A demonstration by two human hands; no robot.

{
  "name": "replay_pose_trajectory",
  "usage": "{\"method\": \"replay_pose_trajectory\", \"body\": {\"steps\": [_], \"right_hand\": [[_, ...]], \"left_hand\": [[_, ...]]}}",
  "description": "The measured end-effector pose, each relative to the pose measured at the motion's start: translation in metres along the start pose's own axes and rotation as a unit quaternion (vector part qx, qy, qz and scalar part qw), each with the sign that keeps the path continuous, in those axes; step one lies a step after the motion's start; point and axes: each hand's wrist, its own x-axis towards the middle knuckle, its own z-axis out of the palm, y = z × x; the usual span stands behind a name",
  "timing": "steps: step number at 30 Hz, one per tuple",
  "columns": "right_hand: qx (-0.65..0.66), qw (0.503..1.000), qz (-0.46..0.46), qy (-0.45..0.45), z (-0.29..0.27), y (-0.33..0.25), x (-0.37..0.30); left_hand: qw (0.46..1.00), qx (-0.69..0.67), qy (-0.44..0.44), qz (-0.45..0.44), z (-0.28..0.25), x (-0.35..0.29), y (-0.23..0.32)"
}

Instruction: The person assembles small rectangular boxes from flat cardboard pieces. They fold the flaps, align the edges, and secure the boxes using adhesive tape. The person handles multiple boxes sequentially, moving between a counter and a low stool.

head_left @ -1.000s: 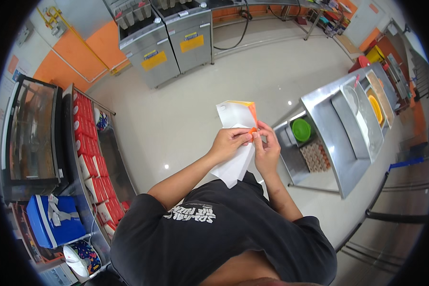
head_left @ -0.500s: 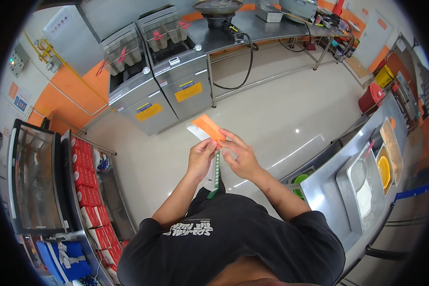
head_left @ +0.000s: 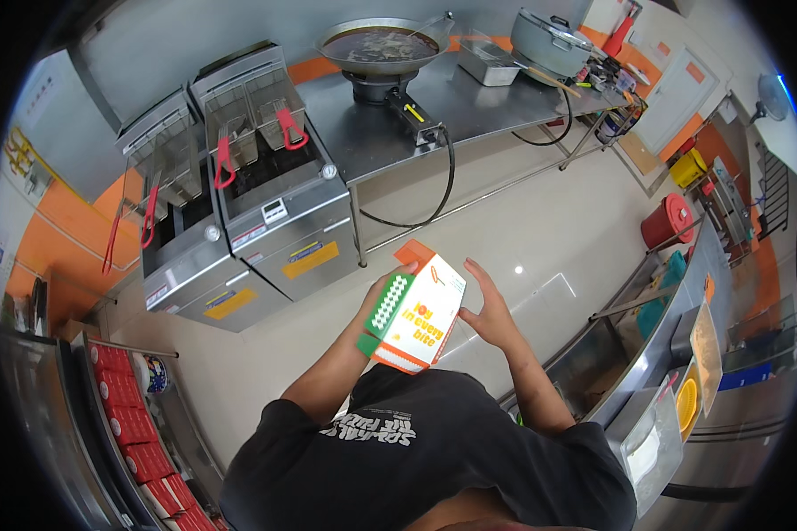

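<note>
Head view: a person looks down at their own two hands, raised in front of the chest over a pale kitchen floor.
Left hand (head_left: 383,292): wrapped around the left side of a folded paperboard carton (head_left: 413,314), fingers closed on its green edge.
Right hand (head_left: 485,310): fingers spread and apart, palm turned to the carton's right side; whether it touches the carton cannot be told.
Carton: white face with orange and green print, a green side panel with white dots, an orange flap at the top; held tilted, in the air between the hands, above the floor.
Clothing: a black T-shirt (head_left: 425,460) with white print fills the lower middle.
Ahead: two steel deep fryers (head_left: 239,186) with red-handled baskets stand side by side; right of them a steel table (head_left: 434,106) carries a wide wok (head_left: 383,44) of dark liquid on a burner, a steel pan and a lidded pot.
Right: a steel counter (head_left: 655,354) with inset trays; beyond it a red lidded bucket (head_left: 669,221) on the floor.
Lower left: a rack of red packages (head_left: 133,416).
</note>
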Motion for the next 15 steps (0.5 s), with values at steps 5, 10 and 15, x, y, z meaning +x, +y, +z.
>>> {"method": "replay_pose_trajectory", "body": {"steps": [5,10,15], "right_hand": [[0.100,0.994,-0.010,0.032,0.014,0.058,0.067],[0.061,0.997,-0.029,0.039,0.016,0.097,0.155],[-0.015,0.982,-0.174,-0.076,0.012,0.122,0.248]], "left_hand": [[0.973,-0.113,-0.192,0.063,-0.052,0.099,0.022],[0.917,0.316,0.130,0.205,-0.049,0.154,0.023],[0.828,0.368,0.214,0.364,-0.060,0.212,0.041]]}}
